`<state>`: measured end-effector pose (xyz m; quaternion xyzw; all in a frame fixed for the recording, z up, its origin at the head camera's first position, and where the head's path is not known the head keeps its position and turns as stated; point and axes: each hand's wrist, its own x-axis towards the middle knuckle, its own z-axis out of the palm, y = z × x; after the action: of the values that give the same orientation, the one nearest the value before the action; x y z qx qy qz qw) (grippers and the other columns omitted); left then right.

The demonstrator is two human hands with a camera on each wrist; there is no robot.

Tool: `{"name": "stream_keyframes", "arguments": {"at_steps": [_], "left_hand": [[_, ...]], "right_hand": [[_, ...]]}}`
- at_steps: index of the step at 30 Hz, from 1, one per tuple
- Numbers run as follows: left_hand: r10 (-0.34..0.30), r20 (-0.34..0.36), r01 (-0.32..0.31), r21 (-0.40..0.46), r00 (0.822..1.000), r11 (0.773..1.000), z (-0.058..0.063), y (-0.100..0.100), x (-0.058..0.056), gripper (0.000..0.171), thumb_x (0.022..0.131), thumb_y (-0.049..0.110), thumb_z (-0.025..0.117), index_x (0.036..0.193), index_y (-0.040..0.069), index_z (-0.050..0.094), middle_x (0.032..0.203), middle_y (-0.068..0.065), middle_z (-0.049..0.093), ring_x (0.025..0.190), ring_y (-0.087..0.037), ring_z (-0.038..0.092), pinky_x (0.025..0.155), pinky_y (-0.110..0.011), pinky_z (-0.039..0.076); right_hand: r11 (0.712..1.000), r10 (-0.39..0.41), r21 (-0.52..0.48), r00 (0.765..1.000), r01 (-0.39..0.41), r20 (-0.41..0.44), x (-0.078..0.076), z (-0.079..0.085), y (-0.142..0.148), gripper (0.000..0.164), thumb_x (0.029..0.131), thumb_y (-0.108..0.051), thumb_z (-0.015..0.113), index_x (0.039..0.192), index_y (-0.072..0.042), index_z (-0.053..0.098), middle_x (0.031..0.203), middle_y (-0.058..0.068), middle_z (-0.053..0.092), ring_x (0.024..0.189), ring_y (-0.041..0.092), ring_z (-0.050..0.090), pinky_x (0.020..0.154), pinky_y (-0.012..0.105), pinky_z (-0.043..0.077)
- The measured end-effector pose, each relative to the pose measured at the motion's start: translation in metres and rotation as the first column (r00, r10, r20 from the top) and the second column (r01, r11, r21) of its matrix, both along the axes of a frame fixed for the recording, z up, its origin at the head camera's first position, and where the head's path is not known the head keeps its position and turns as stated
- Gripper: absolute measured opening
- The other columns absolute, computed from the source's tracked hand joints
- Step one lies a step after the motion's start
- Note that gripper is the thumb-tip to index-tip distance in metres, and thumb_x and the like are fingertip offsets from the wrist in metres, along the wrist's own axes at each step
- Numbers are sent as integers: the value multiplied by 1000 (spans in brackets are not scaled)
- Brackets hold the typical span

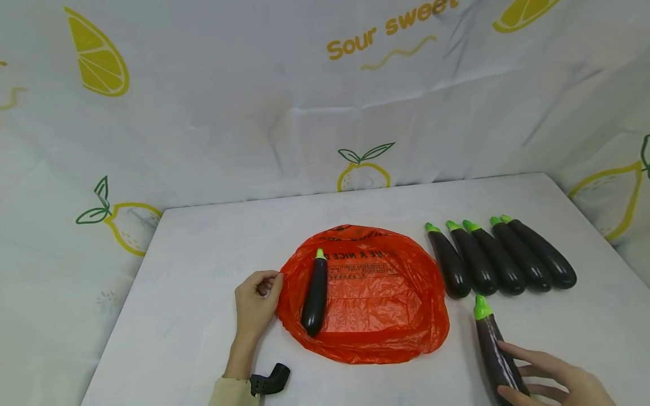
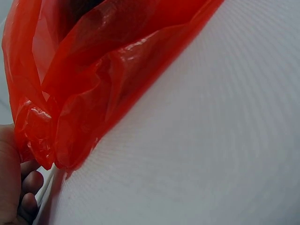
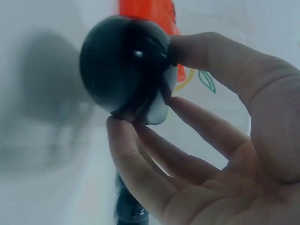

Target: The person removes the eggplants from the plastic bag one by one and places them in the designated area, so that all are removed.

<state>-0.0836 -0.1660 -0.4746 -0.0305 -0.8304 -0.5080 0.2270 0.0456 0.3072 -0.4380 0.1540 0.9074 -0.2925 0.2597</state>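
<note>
A red plastic bag (image 1: 376, 316) lies spread with its mouth open, and one dark eggplant (image 1: 316, 293) with a green stem end rests inside at its left. My left hand (image 1: 258, 299) pinches the bag's left rim; the left wrist view shows the bunched red plastic (image 2: 70, 103) beside the curled fingers (image 2: 32, 183). At the lower right, my right hand (image 1: 563, 378) holds another eggplant (image 1: 495, 349) between thumb and fingers, its green end pointing away from me. Up close in the right wrist view, that eggplant's rounded end (image 3: 117, 65) faces the camera.
Several more eggplants (image 1: 500, 256) lie side by side to the right of the bag, green ends toward the back. A black strap-like piece (image 1: 270, 380) is at the left wrist. Behind the white table (image 1: 203, 248) hangs a lemon-printed cloth (image 1: 228, 113).
</note>
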Motion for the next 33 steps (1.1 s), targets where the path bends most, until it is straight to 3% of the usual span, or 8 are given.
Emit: {"name": "stream_keyframes", "arguments": {"at_steps": [4,12,19,33], "left_hand": [[-1,-5,1,-7,1000,1000,-1,-1,0,7,89,7,75,88,0,77,72,-4,69,64,-4,51,58,-15,42],[1,-11,-1,-17,1000,1000,-1,0,1,4,89,6,75,89,4,78,72,-4,69,64,-4,50,58,-16,43],[-5,-12,4,-28,1000,1000,0,0,0,7,90,8,75,89,1,78,72,-5,70,64,-4,51,59,-15,43],[5,-3,-6,-30,1000,1000,0,-1,0,6,90,8,75,89,3,78,72,-4,69,64,-5,51,58,-17,43]], "right_hand": [[999,37,-16,998,-37,45,-2,-5,7,103,73,-55,86,150,-1,46,140,38,49,103,37,66,82,51,61],[996,49,-86,989,-37,136,-10,5,5,99,79,-49,84,152,2,41,143,40,42,108,46,63,84,48,61],[993,68,-104,995,-60,75,-13,4,6,95,83,-44,82,152,5,40,148,38,43,109,39,67,85,42,61],[987,138,-85,990,-137,3,-16,2,10,87,89,-37,78,152,8,38,146,42,42,110,44,65,86,53,60]]}}
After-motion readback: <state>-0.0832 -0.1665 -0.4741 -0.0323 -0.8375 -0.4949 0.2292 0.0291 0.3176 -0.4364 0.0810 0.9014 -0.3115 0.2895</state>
